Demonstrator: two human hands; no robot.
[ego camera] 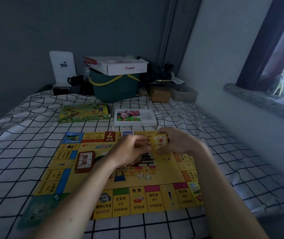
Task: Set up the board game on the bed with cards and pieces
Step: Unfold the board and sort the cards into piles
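we see both hands meeting just above the middle of the frame, over the far half of the yellow game board (120,169). the right hand (175,144) has its fingers curled round a small yellow deck of cards (159,142), gripping it from the right side with the face turned toward us. the left hand (129,149) reaches in from the left, its fingertips drawn narrow and pinching at the deck's left edge.

the board lies flat on the checked bedsheet (17,152), filling the centre and lower centre. a red-backed card stack (84,161) sits on the board's left part, and two white dice (145,176) lie near its middle, below the hands.

beyond the board's far edge, in the upper centre, a white tray of pieces (134,117) sits beside the green game box (84,112) to its left. open sheet runs along the left and right of the board; a wall closes in on the right.
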